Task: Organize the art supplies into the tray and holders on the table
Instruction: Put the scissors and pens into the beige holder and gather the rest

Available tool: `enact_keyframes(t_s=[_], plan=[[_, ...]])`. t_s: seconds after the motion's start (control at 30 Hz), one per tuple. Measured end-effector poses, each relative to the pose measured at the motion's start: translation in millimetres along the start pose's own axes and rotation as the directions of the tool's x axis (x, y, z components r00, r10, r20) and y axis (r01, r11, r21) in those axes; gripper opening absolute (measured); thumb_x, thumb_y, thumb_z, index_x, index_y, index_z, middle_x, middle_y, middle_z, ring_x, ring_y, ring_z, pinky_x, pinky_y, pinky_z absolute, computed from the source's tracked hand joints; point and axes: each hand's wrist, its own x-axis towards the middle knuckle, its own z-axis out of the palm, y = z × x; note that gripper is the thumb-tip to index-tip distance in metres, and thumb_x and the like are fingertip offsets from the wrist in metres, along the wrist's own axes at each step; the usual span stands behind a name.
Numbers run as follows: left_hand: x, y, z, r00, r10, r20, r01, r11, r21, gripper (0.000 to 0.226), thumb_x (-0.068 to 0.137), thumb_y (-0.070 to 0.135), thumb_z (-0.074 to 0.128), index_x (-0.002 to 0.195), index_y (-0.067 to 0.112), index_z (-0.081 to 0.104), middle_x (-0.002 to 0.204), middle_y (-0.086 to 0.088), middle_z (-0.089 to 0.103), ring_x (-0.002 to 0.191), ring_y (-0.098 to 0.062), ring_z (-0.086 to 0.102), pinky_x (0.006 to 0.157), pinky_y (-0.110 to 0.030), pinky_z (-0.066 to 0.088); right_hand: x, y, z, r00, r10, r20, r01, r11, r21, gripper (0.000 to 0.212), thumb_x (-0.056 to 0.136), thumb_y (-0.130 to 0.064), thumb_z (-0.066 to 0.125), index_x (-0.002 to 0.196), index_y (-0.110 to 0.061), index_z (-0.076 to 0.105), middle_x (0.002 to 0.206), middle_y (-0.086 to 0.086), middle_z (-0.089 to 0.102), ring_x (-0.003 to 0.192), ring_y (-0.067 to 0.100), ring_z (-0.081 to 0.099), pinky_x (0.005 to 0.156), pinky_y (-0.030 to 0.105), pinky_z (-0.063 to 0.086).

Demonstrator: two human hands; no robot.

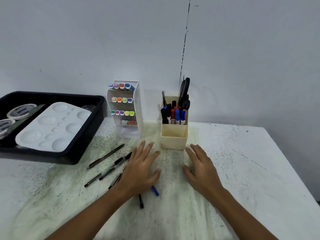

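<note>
Several loose black pens (103, 168) lie scattered on the white table (242, 161), left of centre. My left hand (141, 168) hovers with spread fingers over some of them, hiding parts of a blue-capped pen (155, 190) and a black pen (141, 201). My right hand (201, 166) is spread flat with nothing in it, just in front of the cream holder (173, 136), which stands full of markers and scissors (185, 92). A white tiered holder (127, 108) carries rows of coloured markers. The black tray (83, 135) at the left holds a white palette (52, 127) and tape rolls (20, 111).
The wall stands close behind the holders. The table's right edge runs diagonally at the far right. Bare stained tabletop stretches to the right of my right hand and along the near edge.
</note>
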Motion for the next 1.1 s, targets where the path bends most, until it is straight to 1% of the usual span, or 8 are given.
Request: enact_keyframes(t_s=[0.13, 0.23, 0.43, 0.57, 0.73, 0.83, 0.97, 1.1], plan=[[-26, 3, 5, 0.955, -0.14, 0.262, 0.109, 0.986, 0.129, 0.088, 0.083, 0.079, 0.001, 0.154, 0.031, 0.016, 0.162, -0.005, -0.007, 0.146, -0.027, -0.024, 0.117, -0.051, -0.015, -17, -3, 7, 0.981, 0.014, 0.192, 0.015, 0.989, -0.15, 0.078, 0.097, -0.063, 0.013, 0.147, -0.009, 0.037, 0.153, 0.017, 0.033, 0.144, 0.037, 0.02, 0.116, 0.05, 0.018], [-22, 13, 3, 0.944, -0.143, 0.297, 0.11, 0.986, 0.123, 0.09, 0.079, 0.078, -0.005, 0.154, 0.032, 0.012, 0.162, -0.003, -0.008, 0.145, -0.023, -0.025, 0.114, -0.049, -0.022, -12, -16, 10, 0.977, 0.053, 0.208, -0.046, 0.998, -0.036, 0.077, 0.096, -0.061, 0.014, 0.146, -0.008, 0.037, 0.154, 0.015, 0.033, 0.147, 0.032, 0.016, 0.119, 0.042, 0.009], [-23, 6, -19, 0.985, -0.159, 0.072, 0.171, 0.961, -0.217, 0.067, 0.09, 0.058, 0.034, 0.143, 0.02, 0.045, 0.152, -0.004, 0.038, 0.147, -0.017, 0.017, 0.121, -0.047, 0.005, 8, -62, 4, 0.967, 0.254, 0.005, -0.215, 0.809, 0.547, 0.031, 0.096, -0.021, 0.049, 0.122, -0.012, 0.062, 0.121, -0.005, 0.06, 0.118, 0.009, 0.053, 0.103, 0.032, 0.044], [-41, -62, -48, 0.965, -0.256, -0.054, 0.249, 0.961, -0.118, 0.064, 0.086, 0.052, 0.043, 0.134, 0.011, 0.056, 0.143, -0.013, 0.05, 0.139, -0.032, 0.036, 0.115, -0.052, 0.025, -5, -55, 5, 0.988, 0.049, 0.144, -0.088, 0.957, 0.276, 0.046, 0.094, -0.033, 0.052, 0.133, -0.01, 0.055, 0.136, 0.009, 0.054, 0.13, 0.029, 0.047, 0.111, 0.037, 0.032], [-73, -90, -50, 0.909, -0.38, 0.17, 0.371, 0.925, 0.081, 0.098, 0.079, 0.084, 0.003, 0.15, 0.024, 0.035, 0.161, -0.011, 0.015, 0.149, -0.03, 0.004, 0.12, -0.049, 0.003, -32, -75, 28, 0.953, -0.011, 0.302, 0.039, 0.996, -0.086, 0.083, 0.089, -0.069, 0.001, 0.15, -0.021, 0.032, 0.16, 0.01, 0.016, 0.149, 0.033, -0.001, 0.119, 0.048, -0.007], [-79, -50, -41, 0.893, -0.42, 0.159, 0.43, 0.902, -0.035, 0.075, 0.09, 0.068, 0.014, 0.153, 0.028, 0.022, 0.163, -0.005, 0.005, 0.15, -0.022, -0.005, 0.119, -0.038, -0.007, -22, -106, 40, 0.92, 0.099, 0.38, -0.088, 0.995, -0.045, 0.085, 0.081, -0.063, -0.005, 0.154, -0.024, 0.018, 0.163, 0.007, 0.001, 0.148, 0.028, -0.015, 0.116, 0.045, -0.017], [-83, -10, -41, 0.898, -0.406, 0.168, 0.436, 0.87, -0.231, 0.077, 0.084, 0.068, 0.014, 0.152, 0.032, 0.021, 0.162, 0.004, 0.009, 0.148, -0.009, -0.004, 0.12, -0.035, -0.008, -5, -141, 47, 0.937, 0.077, 0.342, -0.172, 0.951, 0.257, 0.056, 0.101, -0.044, 0.029, 0.153, -0.024, 0.022, 0.163, 0.005, 0.0, 0.149, 0.022, -0.012, 0.117, 0.035, -0.012], [-99, -31, -52, 0.996, -0.094, -0.002, 0.093, 0.988, -0.125, 0.059, 0.098, 0.047, 0.039, 0.147, 0.015, 0.039, 0.158, -0.001, 0.028, 0.149, -0.016, 0.014, 0.119, -0.043, 0.017, -13, -149, 52, 0.958, -0.107, 0.267, 0.054, 0.979, 0.199, 0.054, 0.096, -0.029, 0.027, 0.148, -0.018, 0.036, 0.159, 0.011, 0.023, 0.148, 0.031, 0.013, 0.12, 0.042, 0.013]])
